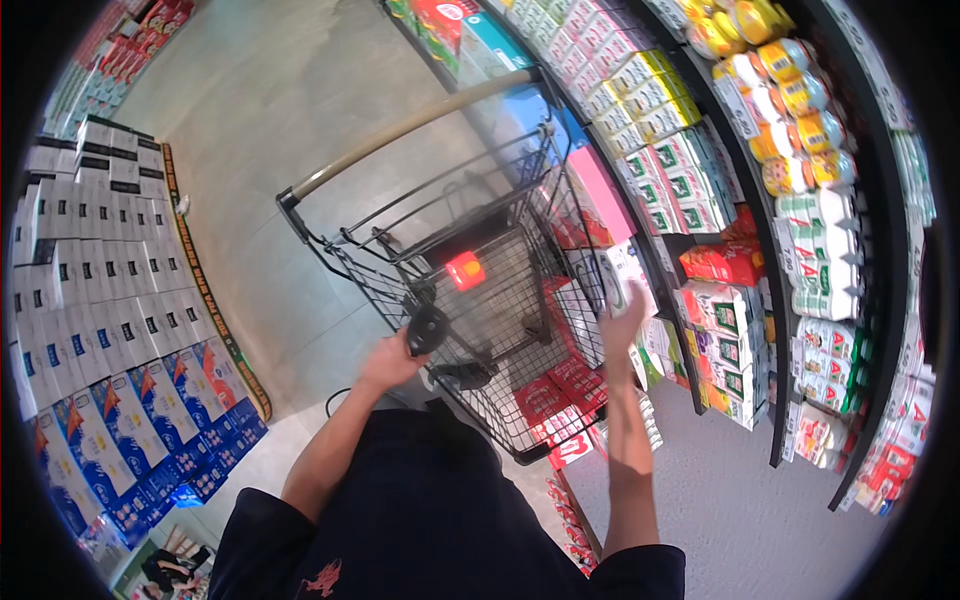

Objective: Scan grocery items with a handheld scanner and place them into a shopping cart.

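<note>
My left hand (390,361) grips a black handheld device (427,330), shaped like a barcode scanner, at the near side of a wire shopping cart (480,390). A bright red patch with an orange spot (466,270) glows beyond it; whether it is a light or an object is unclear. Blurred by motion, my right hand (624,322) is raised at the cart's right side, by the shelves. Its fingers reach a white pack with a green mark (624,271); whether they grip it cannot be told. Red-and-white packs (559,401) show through the cart's mesh.
Shelves of packaged drinks (686,184) with price strips run along the right. Bottle packs (821,251) fill a higher shelf. Stacked white cartons (97,277) and blue cartons (120,420) stand on the left. The cart's handle (412,127) spans the aisle floor (247,135). Another person (169,574) appears bottom left.
</note>
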The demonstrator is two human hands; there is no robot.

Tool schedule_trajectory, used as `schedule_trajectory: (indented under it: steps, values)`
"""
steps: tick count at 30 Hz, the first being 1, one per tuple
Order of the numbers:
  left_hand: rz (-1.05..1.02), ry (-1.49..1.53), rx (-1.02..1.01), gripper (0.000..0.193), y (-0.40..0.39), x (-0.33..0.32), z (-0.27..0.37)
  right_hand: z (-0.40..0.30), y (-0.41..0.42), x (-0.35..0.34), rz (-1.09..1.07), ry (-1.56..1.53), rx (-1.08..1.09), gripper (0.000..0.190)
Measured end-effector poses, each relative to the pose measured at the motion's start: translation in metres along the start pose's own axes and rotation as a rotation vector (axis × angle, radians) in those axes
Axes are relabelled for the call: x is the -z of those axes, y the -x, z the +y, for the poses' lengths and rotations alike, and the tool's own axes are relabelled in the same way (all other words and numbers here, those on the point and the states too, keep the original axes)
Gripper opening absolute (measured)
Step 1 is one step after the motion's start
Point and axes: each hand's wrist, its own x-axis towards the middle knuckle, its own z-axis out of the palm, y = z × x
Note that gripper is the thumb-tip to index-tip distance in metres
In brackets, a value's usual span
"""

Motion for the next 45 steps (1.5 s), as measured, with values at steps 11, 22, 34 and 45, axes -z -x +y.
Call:
schedule_trajectory:
  steps: [11,22,34,45]
  values:
    - [-0.260,0.124,-0.204,0.059,0.002,0.032,-0.012,-0.160,0.073,-0.202,-0.629,-0.140,-0.308,0.096]
    - [-0.291,0.315,-0.207,0.060,0.004,0.054,-0.040,-0.160,0.050,-0.226,-0.731,0.078,-0.401,0.074]
    - [-0.240,0.657,-0.013,0.029,0.005,0.045,0.004,-0.092,0.124,-0.067,-0.205,-0.689,-0.943,0.063]
    - [-0.597,1.046,0.168,0.051,0.011,-0.009,0.062,-0.143,0.188,0.170,0.078,-0.889,-0.785,0.087]
